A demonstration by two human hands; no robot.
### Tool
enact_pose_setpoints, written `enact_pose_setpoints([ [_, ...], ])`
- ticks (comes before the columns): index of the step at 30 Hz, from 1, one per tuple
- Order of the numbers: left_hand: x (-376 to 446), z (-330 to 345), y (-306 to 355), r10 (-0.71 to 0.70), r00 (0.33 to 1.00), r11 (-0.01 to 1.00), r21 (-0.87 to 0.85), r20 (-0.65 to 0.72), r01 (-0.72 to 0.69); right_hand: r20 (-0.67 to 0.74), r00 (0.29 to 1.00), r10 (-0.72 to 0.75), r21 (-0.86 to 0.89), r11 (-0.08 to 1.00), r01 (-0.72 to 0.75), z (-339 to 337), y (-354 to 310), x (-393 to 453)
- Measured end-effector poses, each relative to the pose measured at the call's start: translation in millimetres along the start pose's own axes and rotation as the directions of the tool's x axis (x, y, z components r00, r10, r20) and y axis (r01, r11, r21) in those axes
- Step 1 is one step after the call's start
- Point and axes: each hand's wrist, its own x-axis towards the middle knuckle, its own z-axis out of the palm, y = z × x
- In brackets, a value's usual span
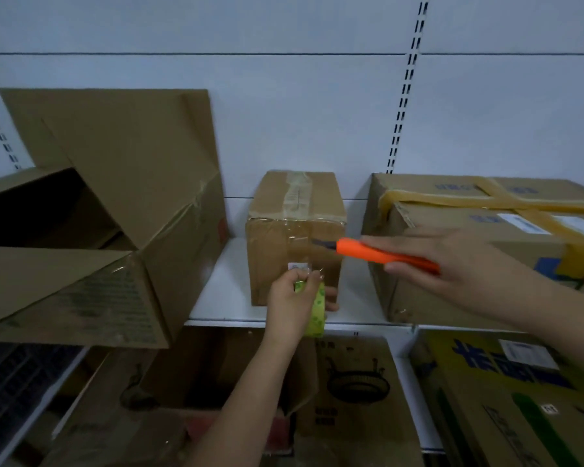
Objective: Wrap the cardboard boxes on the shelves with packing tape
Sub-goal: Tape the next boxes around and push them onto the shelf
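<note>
A small brown cardboard box (295, 227) stands on the white shelf (223, 298), with clear tape over its top and front. My left hand (292, 303) grips a roll of packing tape (317, 310) with a green-printed core, held against the lower front of the box. A clear strip runs from the roll up onto the box face. My right hand (452, 261) holds an orange utility knife (381, 255), its tip pointing left at the box's right front edge.
A large open cardboard box (108, 214) with raised flaps fills the shelf's left. A big box with yellow tape (486, 237) sits on the right, behind my right hand. More printed boxes (351, 392) stand on the lower shelf.
</note>
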Motion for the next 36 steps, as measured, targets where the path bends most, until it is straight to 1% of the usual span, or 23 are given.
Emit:
enact_pose_setpoints([
  [2, 1.1, 4.1, 4.6, 0.035, 0.998, 0.999, 0.015, 0.047, -0.035, -0.161, 0.985, 0.060, -0.001, 0.998, -0.061, -11.7, 17.4, -3.8],
  [4, 2.9, 10.2, 9.3, 0.052, 0.994, 0.999, 0.005, 0.101, -0.052, -0.246, 0.956, 0.162, -0.069, 0.981, -0.184, -16.7, 49.4, 1.8],
  [5, 3.8, 13.7, 10.8, 0.054, 0.991, 0.999, -0.016, 0.122, -0.052, -0.240, 0.946, 0.218, -0.100, 0.964, -0.247, -15.3, 71.1, 5.2],
  [6, 4.1, 17.3, 12.5, 0.051, 0.989, 0.998, -0.036, 0.138, -0.046, -0.191, 0.937, 0.293, -0.130, 0.938, -0.320, -13.0, 91.2, 7.9],
  [8, 4.3, 21.5, 13.6, 0.038, 0.987, 0.999, -0.043, 0.159, -0.032, -0.009, 0.884, 0.467, -0.237, 0.858, -0.456, -5.8, 114.2, 10.0],
  [9, 4.0, 21.6, 13.3, 0.032, 0.985, 0.999, -0.034, 0.167, -0.026, 0.027, 0.863, 0.505, -0.273, 0.834, -0.479, -2.2, 117.5, 11.2],
  [10, 3.4, 20.7, 12.6, 0.027, 0.985, 0.999, -0.025, 0.172, -0.023, -0.011, 0.875, 0.484, -0.264, 0.842, -0.470, 0.9, 114.8, 15.2],
  [11, 3.1, 18.9, 11.1, 0.021, 0.985, 1.000, -0.022, 0.171, -0.018, -0.107, 0.906, 0.411, -0.211, 0.881, -0.424, 4.0, 105.4, 20.9],
  [13, 0.5, 13.3, 7.0, 0.001, 0.990, 1.000, -0.029, 0.138, 0.003, -0.277, 0.937, 0.213, -0.075, 0.967, -0.242, 11.6, 66.3, 39.7],
  [14, -1.3, 10.0, 4.8, -0.016, 0.993, 0.999, -0.032, 0.116, 0.020, -0.305, 0.943, 0.134, -0.044, 0.987, -0.154, 17.2, 42.6, 53.7],
  [16, -5.4, 3.1, 0.7, -0.055, 0.994, 0.997, -0.054, 0.089, 0.059, -0.270, 0.963, 0.016, -0.050, 0.998, -0.030, 34.7, 2.1, 86.9],
  [18, -10.6, -3.9, -1.9, -0.075, 0.994, 0.993, -0.086, 0.080, 0.082, -0.163, 0.986, -0.021, -0.064, 0.998, 0.011, 62.0, -21.2, 118.2],
  [19, -13.4, -7.6, -2.7, -0.080, 0.994, 0.993, -0.081, 0.075, 0.086, -0.143, 0.989, -0.021, -0.069, 0.998, 0.011, 74.9, -27.1, 127.9],
  [21, -18.4, -15.5, -4.7, -0.091, 0.994, 0.993, -0.067, 0.065, 0.096, -0.236, 0.971, -0.035, -0.110, 0.994, 0.009, 98.4, -26.9, 138.9],
  [23, -21.4, -23.7, -6.7, -0.105, 0.993, 0.991, -0.080, 0.057, 0.109, -0.326, 0.943, -0.064, -0.218, 0.976, -0.009, 110.9, -22.8, 141.1],
  [26, -27.1, -31.8, -7.4, -0.120, 0.992, 0.986, -0.112, 0.048, 0.124, -0.276, 0.947, -0.161, -0.382, 0.923, 0.046, 113.5, -19.6, 136.6],
  [28, -31.6, -34.0, -6.9, -0.114, 0.992, 0.986, -0.115, 0.059, 0.121, -0.259, 0.943, -0.209, -0.383, 0.919, 0.098, 107.3, -23.2, 122.9],
  [29, -33.2, -34.5, -6.2, -0.112, 0.991, 0.986, -0.116, 0.069, 0.119, -0.302, 0.927, -0.223, -0.314, 0.941, 0.124, 104.9, -27.4, 112.3],
  [30, -34.6, -35.2, -5.8, -0.108, 0.991, 0.986, -0.117, 0.080, 0.117, -0.369, 0.908, -0.200, -0.191, 0.972, 0.137, 102.5, -33.5, 99.4],
  [31, -35.3, -35.2, -5.7, -0.102, 0.991, 0.987, -0.113, 0.089, 0.112, -0.420, 0.899, -0.122, -0.030, 0.992, 0.121, 100.4, -40.1, 85.4],
  [32, -35.5, -35.1, -6.1, -0.093, 0.991, 0.989, -0.102, 0.096, 0.103, -0.409, 0.912, -0.010, 0.155, 0.985, 0.080, 98.3, -46.3, 71.9],
  [34, -36.6, -32.6, -7.2, -0.075, 0.990, 0.994, -0.066, 0.116, 0.083, -0.212, 0.959, 0.188, 0.467, 0.882, -0.070, 100.0, -54.2, 53.0],
  [36, -37.4, -27.5, -9.5, -0.059, 0.989, 0.997, -0.032, 0.137, 0.064, -0.006, 0.963, 0.270, 0.573, 0.790, -0.218, 111.6, -53.5, 44.5],
])
